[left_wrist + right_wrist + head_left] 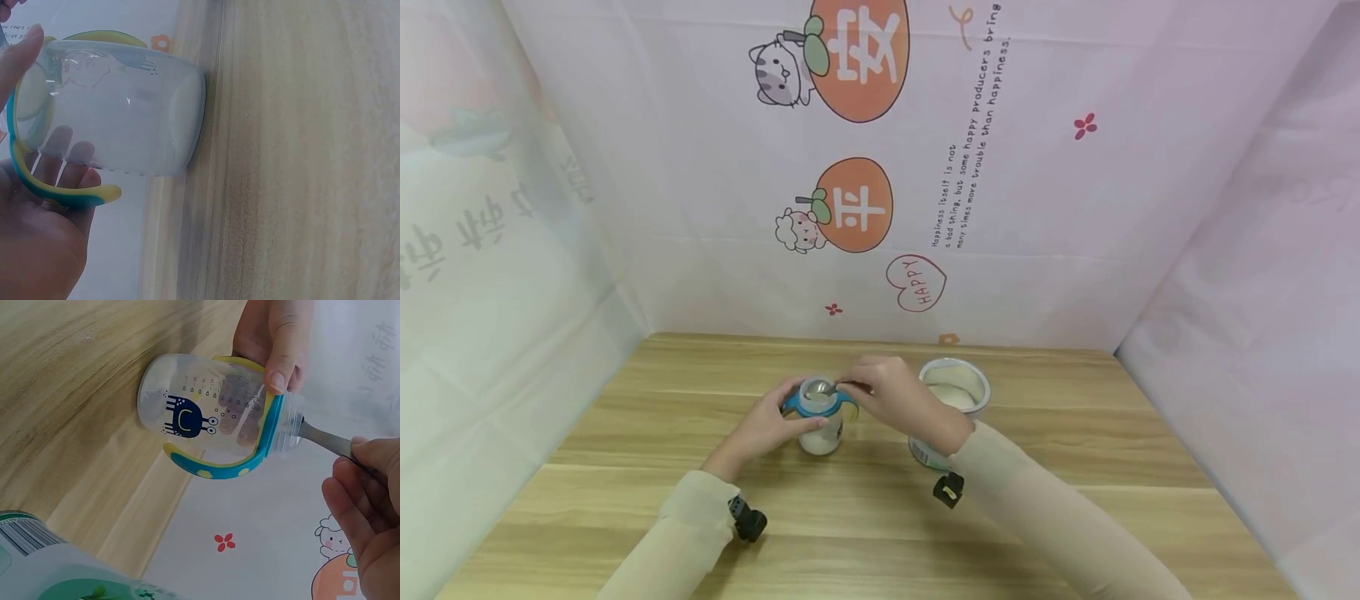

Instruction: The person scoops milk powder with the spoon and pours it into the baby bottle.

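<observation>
A clear baby bottle (pixel 820 435) with a blue and yellow two-handled collar stands upright on the table, its mouth uncovered. My left hand (pixel 772 423) grips it by the collar, thumb in front and fingers behind; in the left wrist view the fingers show through the wall. Whitish contents (pixel 184 119) lie at the bottle's bottom. My right hand (pixel 891 393) pinches the handle of a metal spoon (pixel 328 440). The spoon's bowl is at the bottle's mouth. A dark blue cartoon figure and scale marks are printed on the bottle.
Just right of the bottle, partly behind my right wrist, stands an open can (pixel 928 454) holding off-white powder (pixel 951 396). The wood-grain table (pixel 850 533) meets a printed cloth backdrop (pixel 1022 275) at the back, with cloth along both sides.
</observation>
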`<state>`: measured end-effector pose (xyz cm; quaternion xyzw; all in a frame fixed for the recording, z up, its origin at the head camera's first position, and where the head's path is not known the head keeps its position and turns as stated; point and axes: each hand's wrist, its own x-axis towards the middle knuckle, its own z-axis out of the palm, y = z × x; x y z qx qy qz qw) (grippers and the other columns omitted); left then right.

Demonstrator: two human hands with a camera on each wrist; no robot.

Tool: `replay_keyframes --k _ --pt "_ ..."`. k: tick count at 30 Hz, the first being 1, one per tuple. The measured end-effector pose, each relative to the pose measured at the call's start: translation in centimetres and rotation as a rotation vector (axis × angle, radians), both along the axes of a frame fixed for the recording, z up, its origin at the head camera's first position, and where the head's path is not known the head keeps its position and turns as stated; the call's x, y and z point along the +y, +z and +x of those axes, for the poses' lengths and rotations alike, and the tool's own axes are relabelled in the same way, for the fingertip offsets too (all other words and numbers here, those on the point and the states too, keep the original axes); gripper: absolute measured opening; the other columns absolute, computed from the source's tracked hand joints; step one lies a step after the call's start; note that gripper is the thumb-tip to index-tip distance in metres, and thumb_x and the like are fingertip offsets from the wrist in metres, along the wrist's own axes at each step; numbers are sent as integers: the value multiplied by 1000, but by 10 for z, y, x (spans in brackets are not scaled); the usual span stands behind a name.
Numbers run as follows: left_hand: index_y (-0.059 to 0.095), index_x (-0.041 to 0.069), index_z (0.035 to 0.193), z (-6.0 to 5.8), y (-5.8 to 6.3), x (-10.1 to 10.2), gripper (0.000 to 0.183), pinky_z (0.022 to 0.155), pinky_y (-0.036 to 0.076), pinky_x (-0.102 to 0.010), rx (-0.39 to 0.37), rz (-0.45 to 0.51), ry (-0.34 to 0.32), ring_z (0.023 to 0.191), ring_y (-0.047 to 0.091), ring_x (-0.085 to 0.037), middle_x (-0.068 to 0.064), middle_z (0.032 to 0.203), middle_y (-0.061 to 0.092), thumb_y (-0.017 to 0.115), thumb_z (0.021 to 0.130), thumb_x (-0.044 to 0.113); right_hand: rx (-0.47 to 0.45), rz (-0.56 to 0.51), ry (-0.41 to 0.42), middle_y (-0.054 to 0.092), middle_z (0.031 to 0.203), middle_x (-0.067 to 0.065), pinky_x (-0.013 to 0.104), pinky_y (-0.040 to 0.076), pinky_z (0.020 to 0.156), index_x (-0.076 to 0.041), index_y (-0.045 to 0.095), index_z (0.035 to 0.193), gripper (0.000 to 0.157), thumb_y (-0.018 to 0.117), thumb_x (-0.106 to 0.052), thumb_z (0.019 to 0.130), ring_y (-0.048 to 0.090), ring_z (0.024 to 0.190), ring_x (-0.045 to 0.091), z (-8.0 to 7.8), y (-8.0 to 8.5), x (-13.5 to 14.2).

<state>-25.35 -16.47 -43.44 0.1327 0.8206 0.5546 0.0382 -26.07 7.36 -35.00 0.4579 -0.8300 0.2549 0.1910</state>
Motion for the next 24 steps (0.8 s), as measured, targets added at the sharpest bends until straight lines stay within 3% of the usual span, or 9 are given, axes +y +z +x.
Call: replay_keyframes --k 24 --pt "46 21 148 -3 -3 -1 76 110 36 -56 17 20 -32 135 46 -31 -5 143 52 83 84 38 27 -10 76 72 88 1 10 47 58 -3 79 101 13 75 -9 91 56 67 3 -2 -4 9"
